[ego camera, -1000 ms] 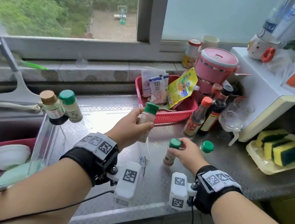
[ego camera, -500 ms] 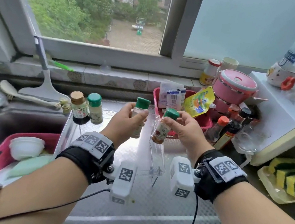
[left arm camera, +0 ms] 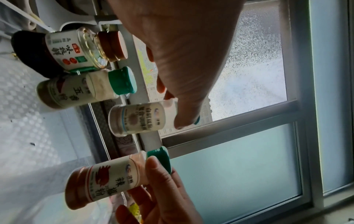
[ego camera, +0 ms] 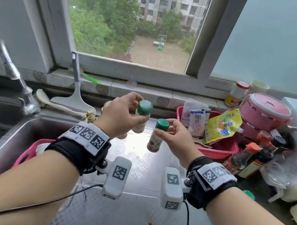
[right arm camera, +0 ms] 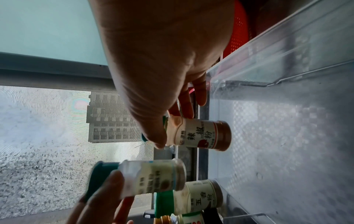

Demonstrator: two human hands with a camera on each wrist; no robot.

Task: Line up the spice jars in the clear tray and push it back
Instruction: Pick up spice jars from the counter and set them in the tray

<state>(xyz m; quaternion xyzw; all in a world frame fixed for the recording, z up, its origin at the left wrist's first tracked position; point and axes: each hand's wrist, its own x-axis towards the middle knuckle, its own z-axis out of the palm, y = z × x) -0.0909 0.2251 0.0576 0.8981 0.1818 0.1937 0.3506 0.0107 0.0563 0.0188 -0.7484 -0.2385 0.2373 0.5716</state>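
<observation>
**Head view: two green-capped jars held over the clear tray**

Head camera shows the left hand point(ego camera: 118, 115) pinching a pale spice jar point(ego camera: 141, 118) near its green cap, thumb and fingertips curled around the neck. At about 4 o'clock from it, the right hand point(ego camera: 177, 136) pinches the chili powder jar point(ego camera: 156, 136) the same way. Both jars hang upright by the top, likely so they can be lowered straight down into a row.

Beneath them lies the clear tray point(right arm camera: 277, 50), its wall running along the steel counter point(ego camera: 135, 218). At its far end stand a five-spice jar point(left arm camera: 76, 91) and a brown-capped jar point(left arm camera: 76, 48), probably the row's start.

Readable labels: 辣椒粉 on the chili jar, 五香粉 on the five-spice jar. The pale jar's print is too blurred to read.

At 3 o'clock sit a red basket point(ego camera: 220, 150) and a pink lunch container point(ego camera: 265, 112).
</observation>
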